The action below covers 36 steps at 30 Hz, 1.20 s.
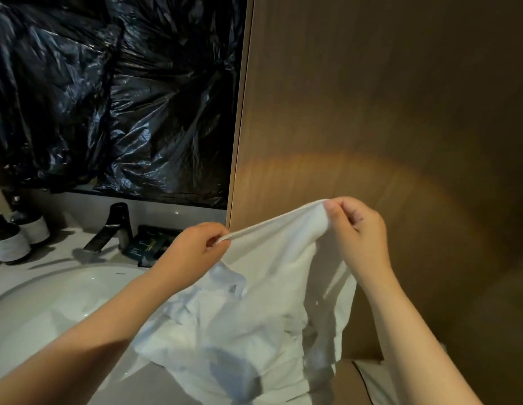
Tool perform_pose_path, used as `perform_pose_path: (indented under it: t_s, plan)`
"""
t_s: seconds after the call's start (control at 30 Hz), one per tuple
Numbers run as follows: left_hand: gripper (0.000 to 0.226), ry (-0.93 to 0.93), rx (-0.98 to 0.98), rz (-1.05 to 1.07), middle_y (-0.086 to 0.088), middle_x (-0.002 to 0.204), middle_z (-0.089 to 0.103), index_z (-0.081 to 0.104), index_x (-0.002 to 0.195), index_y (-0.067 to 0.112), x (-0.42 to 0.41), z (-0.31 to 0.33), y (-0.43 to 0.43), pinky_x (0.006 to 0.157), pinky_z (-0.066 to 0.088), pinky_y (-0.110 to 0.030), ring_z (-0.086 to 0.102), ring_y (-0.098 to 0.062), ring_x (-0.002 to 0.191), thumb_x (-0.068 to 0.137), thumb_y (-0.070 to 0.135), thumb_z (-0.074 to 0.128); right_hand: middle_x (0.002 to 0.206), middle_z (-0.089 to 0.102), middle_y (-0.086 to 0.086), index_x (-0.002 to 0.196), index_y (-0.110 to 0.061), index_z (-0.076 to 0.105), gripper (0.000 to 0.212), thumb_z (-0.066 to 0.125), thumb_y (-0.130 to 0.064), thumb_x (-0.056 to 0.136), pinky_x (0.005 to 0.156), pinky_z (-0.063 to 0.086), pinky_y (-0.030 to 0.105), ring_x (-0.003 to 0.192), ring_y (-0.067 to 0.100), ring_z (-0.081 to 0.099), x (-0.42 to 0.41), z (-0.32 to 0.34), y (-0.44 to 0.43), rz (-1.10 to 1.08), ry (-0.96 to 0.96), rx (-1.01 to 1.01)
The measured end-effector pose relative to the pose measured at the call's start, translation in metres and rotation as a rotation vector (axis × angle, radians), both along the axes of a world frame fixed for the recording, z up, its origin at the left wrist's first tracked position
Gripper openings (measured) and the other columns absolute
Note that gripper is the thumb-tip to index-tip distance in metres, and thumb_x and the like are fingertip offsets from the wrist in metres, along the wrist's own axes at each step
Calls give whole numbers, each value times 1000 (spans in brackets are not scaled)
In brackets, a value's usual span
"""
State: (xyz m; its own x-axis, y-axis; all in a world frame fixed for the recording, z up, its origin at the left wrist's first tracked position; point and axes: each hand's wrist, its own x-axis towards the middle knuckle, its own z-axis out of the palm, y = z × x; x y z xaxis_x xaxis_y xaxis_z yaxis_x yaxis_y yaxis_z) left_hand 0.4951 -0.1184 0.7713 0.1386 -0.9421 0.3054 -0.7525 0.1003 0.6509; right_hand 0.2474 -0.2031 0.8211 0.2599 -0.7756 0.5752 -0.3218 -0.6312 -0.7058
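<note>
A white cloth [272, 287], a towel or garment, hangs in front of me over the right side of a white sink [50, 311]. My left hand [196, 247] pinches its top edge at the left. My right hand [356, 226] pinches the same edge higher and to the right, so the hem is stretched taut between them. The rest of the cloth falls in crumpled folds down to the bottom of the view.
A dark faucet [114, 226] stands behind the sink, with dark packets [149, 244] beside it. Two dark bottles with white wraps [18, 235] sit at the far left. Black plastic sheeting [108, 92] covers the wall above. A wooden panel [386, 112] fills the right.
</note>
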Motion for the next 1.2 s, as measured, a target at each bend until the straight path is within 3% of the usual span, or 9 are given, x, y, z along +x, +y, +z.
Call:
perform_pose_path:
  t_s: [0.13, 0.27, 0.37, 0.5, 0.57, 0.73, 0.87, 1.0, 1.2]
  plan:
    - [19, 58, -180, 35, 15, 79, 66, 68, 88, 31, 7, 43, -7, 62, 41, -8, 59, 2, 80, 95, 19, 55, 75, 62, -15, 81, -30, 64, 23, 51, -31, 100, 63, 46, 6, 78, 0, 60, 2, 44, -10, -97, -106, -75]
    - [20, 107, -427, 60, 19, 83, 67, 71, 92, 30, 5, 102, -14, 67, 42, -1, 57, 6, 86, 94, 18, 56, 74, 61, -21, 80, -32, 63, 23, 50, -38, 99, 65, 45, 2, 78, -2, 60, 8, 87, -10, -171, -238, -235]
    - [18, 61, -411, 50, 15, 82, 69, 73, 93, 30, 8, 108, -13, 66, 44, -8, 59, 3, 82, 94, 21, 57, 76, 62, -21, 83, -29, 65, 24, 50, -41, 98, 62, 47, 6, 78, 0, 60, 4, 81, -10, -191, -162, -278]
    - [18, -59, -97, 35, 9, 84, 70, 74, 94, 20, 10, 46, -6, 75, 49, -29, 61, -2, 78, 95, 24, 57, 70, 61, -6, 77, -21, 64, 28, 52, -36, 98, 62, 52, 31, 69, 11, 60, -16, 11, -22, -325, 273, -130]
    - [17, -104, 46, 70, 9, 88, 71, 75, 93, 21, 15, 13, -3, 76, 48, -30, 63, -9, 83, 94, 28, 59, 72, 62, -6, 79, -24, 64, 26, 53, -39, 98, 64, 53, 30, 71, 13, 61, -27, -22, -25, -383, 374, -27]
    - [18, -104, 93, 151, 10, 79, 70, 76, 87, 22, 29, -20, -1, 68, 47, -24, 61, -5, 75, 91, 33, 63, 66, 58, -13, 70, -32, 56, 27, 55, -39, 96, 53, 39, 17, 61, 6, 57, -36, -44, -26, -406, 374, -14]
    - [36, -49, 37, 212, 1, 70, 70, 74, 77, 17, 35, -22, -3, 68, 51, -37, 63, -14, 67, 91, 45, 58, 72, 61, -13, 78, -29, 63, 21, 57, -39, 95, 61, 51, 25, 67, 7, 60, -33, -44, -27, -360, 349, -7]
    - [46, -84, 43, 241, -1, 65, 52, 56, 63, 18, 42, -12, -3, 67, 48, -43, 61, -27, 66, 84, 59, 56, 74, 59, -14, 81, -29, 63, 19, 57, -40, 95, 58, 46, 20, 68, 5, 57, -34, -40, -26, -420, 324, -71]
    - [51, 129, -190, 257, -7, 48, 51, 60, 52, 10, 41, 51, -17, 47, 36, -26, 45, -16, 42, 82, 51, 66, 72, 56, -11, 79, -26, 59, 23, 52, -41, 96, 59, 39, 20, 65, 7, 53, -25, 25, -34, -543, 205, -306]
